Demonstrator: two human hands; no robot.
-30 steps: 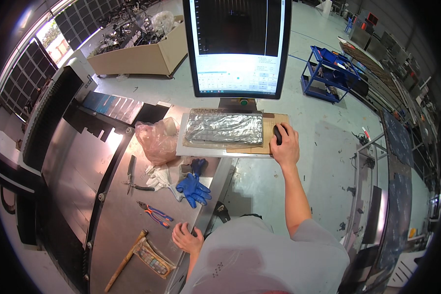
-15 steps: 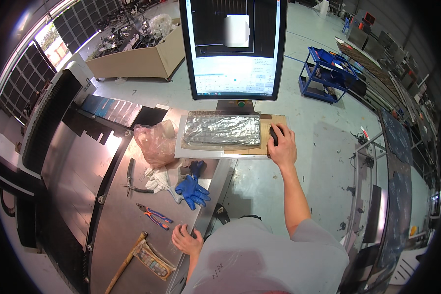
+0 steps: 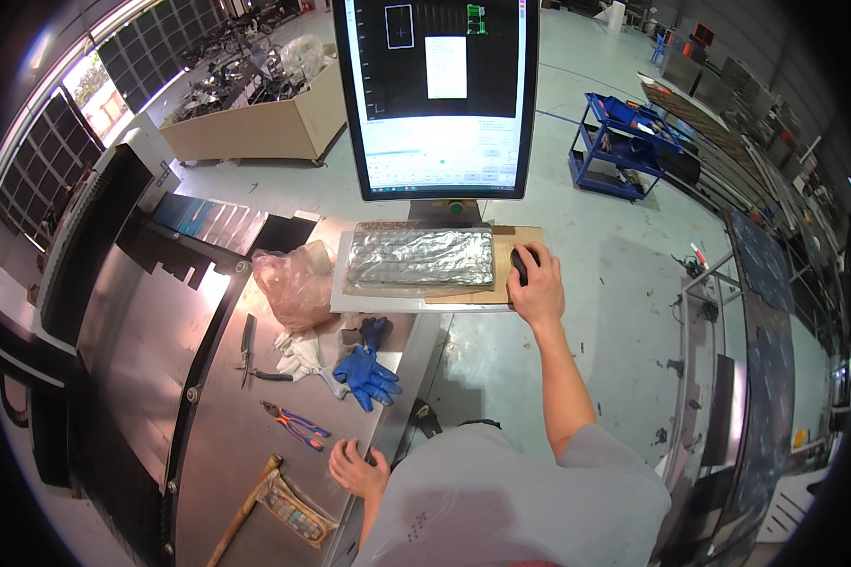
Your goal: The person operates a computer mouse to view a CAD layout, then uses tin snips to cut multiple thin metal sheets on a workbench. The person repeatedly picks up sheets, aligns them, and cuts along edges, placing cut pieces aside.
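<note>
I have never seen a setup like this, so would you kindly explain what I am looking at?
There is no robot: these are a person's bare hands, viewed from above by a head-worn fisheye camera, which bends straight edges. The right hand holds a black computer mouse beside a plastic-covered grey keyboard, below a tall lit monitor. The left hand rests at the edge of a grey metal table. On the table lie blue-coated gloves, white fabric gloves, pliers with blue-and-orange handles and a plastic-wrapped keypad.

Metal bench, white glove, blue glove, pliers, wrapped keypad
</note>
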